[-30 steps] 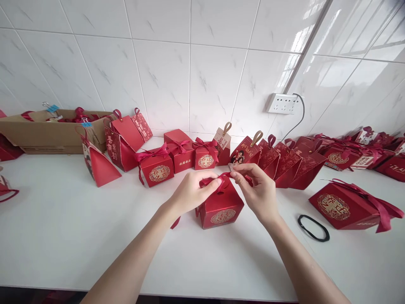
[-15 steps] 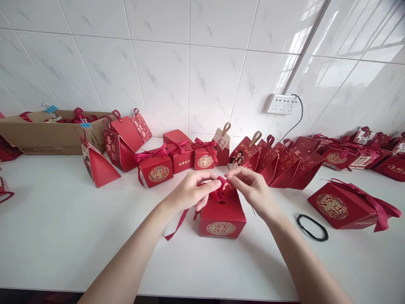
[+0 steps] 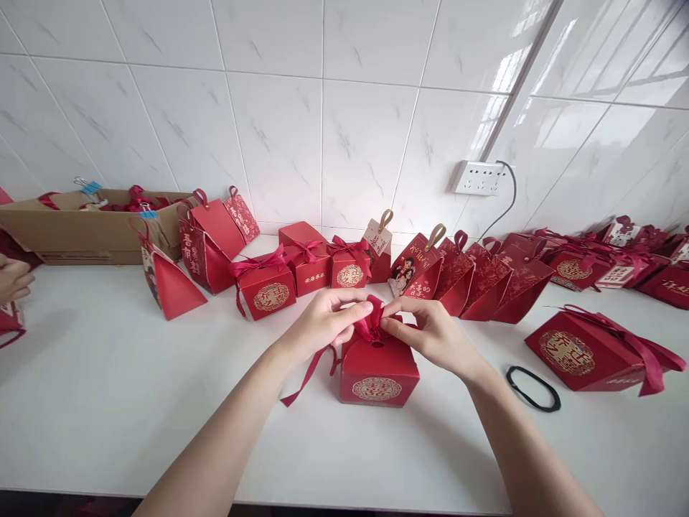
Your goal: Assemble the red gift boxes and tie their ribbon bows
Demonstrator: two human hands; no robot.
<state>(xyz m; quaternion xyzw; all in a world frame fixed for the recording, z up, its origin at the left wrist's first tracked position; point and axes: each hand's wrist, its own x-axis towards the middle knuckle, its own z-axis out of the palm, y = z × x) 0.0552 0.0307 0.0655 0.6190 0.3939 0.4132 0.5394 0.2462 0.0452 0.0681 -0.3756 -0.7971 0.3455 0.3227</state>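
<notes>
A red box (image 3: 380, 377) with a gold round emblem on its front stands on the white table in front of me. Dark red ribbon (image 3: 375, 309) rises in a loop from the top of the box, and one loose tail hangs down to the table on the left. My left hand (image 3: 329, 319) pinches the ribbon from the left, thumb against fingers. From the right, my right hand (image 3: 423, 330) pinches the same ribbon just above the lid. Part of the lid is hidden behind my fingers.
Several red gift boxes (image 3: 266, 294) line the tiled wall. A cardboard carton (image 3: 91, 233) is at the back left, a black band (image 3: 532, 388) and a ribboned box (image 3: 584, 352) at the right. Another person's hand (image 3: 13, 278) shows at the left edge.
My right hand has moved slightly down, its fingers now lower on the ribbon. The ribbon loop stands more upright between my hands. Another person's hand has come into view at the left edge.
</notes>
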